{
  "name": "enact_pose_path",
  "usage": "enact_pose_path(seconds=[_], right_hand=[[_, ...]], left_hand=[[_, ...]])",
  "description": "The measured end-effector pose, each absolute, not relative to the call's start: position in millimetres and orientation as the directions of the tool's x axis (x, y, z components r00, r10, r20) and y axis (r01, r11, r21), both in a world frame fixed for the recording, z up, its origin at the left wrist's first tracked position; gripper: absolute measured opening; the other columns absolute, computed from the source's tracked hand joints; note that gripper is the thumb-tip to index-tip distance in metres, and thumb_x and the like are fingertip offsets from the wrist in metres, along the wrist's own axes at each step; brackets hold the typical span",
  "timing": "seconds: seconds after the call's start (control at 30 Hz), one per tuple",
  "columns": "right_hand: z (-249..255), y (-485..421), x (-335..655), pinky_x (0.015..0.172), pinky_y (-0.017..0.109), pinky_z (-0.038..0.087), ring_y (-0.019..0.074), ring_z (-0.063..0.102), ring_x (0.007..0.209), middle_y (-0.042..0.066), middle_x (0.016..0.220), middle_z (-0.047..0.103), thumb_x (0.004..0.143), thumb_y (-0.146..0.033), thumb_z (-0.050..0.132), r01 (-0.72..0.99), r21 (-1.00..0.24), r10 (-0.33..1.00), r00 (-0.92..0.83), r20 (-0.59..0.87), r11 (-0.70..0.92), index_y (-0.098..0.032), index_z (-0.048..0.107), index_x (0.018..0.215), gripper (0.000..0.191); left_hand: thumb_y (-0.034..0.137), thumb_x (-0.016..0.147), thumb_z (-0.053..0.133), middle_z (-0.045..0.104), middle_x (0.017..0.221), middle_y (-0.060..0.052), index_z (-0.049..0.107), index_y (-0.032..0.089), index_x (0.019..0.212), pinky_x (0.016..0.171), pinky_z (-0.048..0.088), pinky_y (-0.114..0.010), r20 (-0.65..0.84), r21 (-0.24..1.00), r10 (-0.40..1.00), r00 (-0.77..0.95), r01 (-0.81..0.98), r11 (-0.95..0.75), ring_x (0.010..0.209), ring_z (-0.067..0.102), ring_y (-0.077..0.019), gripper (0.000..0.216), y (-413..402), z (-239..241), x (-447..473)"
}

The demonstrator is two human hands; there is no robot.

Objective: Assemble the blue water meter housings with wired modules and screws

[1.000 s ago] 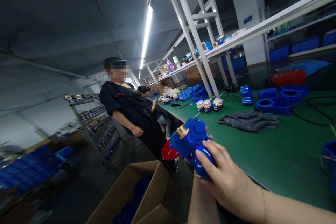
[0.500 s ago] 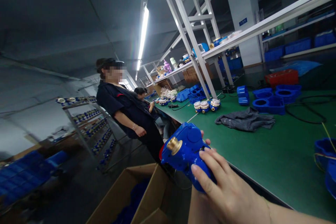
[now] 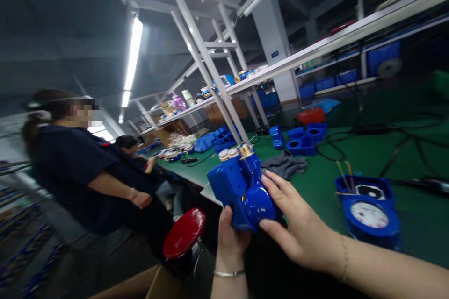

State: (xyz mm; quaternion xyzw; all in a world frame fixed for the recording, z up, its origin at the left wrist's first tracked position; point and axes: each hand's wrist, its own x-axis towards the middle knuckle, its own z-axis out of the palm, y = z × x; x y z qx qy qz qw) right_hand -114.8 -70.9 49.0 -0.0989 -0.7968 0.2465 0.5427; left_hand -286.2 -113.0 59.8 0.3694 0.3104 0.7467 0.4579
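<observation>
A blue water meter (image 3: 259,201) with a brass threaded end (image 3: 246,151) is tilted in front of me, raised off the bench. My left hand (image 3: 230,233) grips the meter's blue casing from below, its thumb on the near side and its other fingers mostly hidden. From the right, my right hand (image 3: 298,229) clasps the round body, thumb low and fingers over the top. To the right of it, another blue meter (image 3: 370,215) with a white dial and loose wires lies on the green bench (image 3: 322,196).
Behind the meter lie a grey cloth (image 3: 286,164) and blue plastic housings (image 3: 305,139). Black cables (image 3: 403,131) cross the bench at right. A red stool (image 3: 184,233) and a standing person (image 3: 87,163) are at left. White posts (image 3: 210,65) carry a shelf above the bench.
My view has swung right. The meter has been turned so its brass end points up, and my left hand now shows beneath it. The dial meter at right has come into fuller view.
</observation>
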Motion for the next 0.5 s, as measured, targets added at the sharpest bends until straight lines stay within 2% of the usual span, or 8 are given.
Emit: enact_pose_path(seconds=[0.1,0.2,0.27,0.33,0.43,0.5], right_hand=[[38,-47,-61,0.111,0.043,0.025,0.0235,0.027,0.130,0.008,0.141,0.023,0.091,-0.028,0.047,-0.140,-0.669,0.634,-0.230,0.739,0.730,-0.022,0.026,0.142,0.055],[13,-41,5,0.107,0.041,0.032,0.0247,0.033,0.127,0.007,0.140,0.029,0.093,-0.035,0.047,-0.298,-0.751,0.776,-0.047,0.629,0.590,-0.025,0.029,0.141,0.053],[-4,-45,51,0.102,0.043,0.039,0.0265,0.039,0.124,0.009,0.138,0.035,0.093,-0.040,0.047,-0.451,-0.729,0.841,0.105,0.530,0.516,-0.024,0.027,0.141,0.055],[-19,-54,96,0.097,0.040,0.044,0.0255,0.044,0.120,0.008,0.135,0.041,0.093,-0.042,0.047,-0.591,-0.657,0.883,0.275,0.381,0.468,-0.024,0.029,0.141,0.054],[-42,-71,158,0.095,0.030,0.046,0.0219,0.043,0.122,0.004,0.134,0.043,0.092,-0.040,0.050,-0.681,-0.526,0.846,0.508,0.162,0.510,-0.027,0.041,0.134,0.045],[-61,-81,195,0.096,0.031,0.046,0.0225,0.042,0.122,0.003,0.133,0.045,0.092,-0.041,0.052,-0.680,-0.472,0.788,0.614,0.051,0.561,-0.027,0.047,0.131,0.042]], left_hand=[[0.067,0.070,0.054,0.062,0.116,-0.010,0.050,0.022,0.125,0.098,0.041,-0.047,0.266,0.864,0.957,-0.113,-0.413,-0.289,0.115,0.052,-0.0313,0.072,-73,70,-236],[0.063,0.075,0.050,0.050,0.135,-0.007,0.039,0.029,0.135,0.104,0.036,-0.043,0.217,0.958,0.956,0.199,-0.230,-0.169,0.126,0.042,-0.0302,0.070,-45,84,-166],[0.049,0.080,0.057,0.041,0.142,-0.002,0.031,0.036,0.138,0.107,0.032,-0.039,0.183,0.979,0.935,0.305,-0.143,-0.144,0.130,0.036,-0.0266,0.065,-33,86,-109],[0.037,0.078,0.064,0.040,0.142,-0.001,0.022,0.040,0.139,0.107,0.032,-0.038,0.151,0.981,0.927,0.344,-0.168,-0.097,0.130,0.037,-0.0240,0.074,-27,80,-47],[0.031,0.077,0.067,0.046,0.136,-0.006,0.013,0.036,0.139,0.104,0.035,-0.038,0.066,0.951,0.905,0.420,-0.302,0.071,0.123,0.046,-0.0226,0.083,-31,61,44],[0.028,0.075,0.069,0.048,0.134,-0.006,0.011,0.037,0.139,0.103,0.035,-0.038,0.004,0.931,0.869,0.495,-0.319,0.177,0.118,0.051,-0.0217,0.086,-35,45,97]])
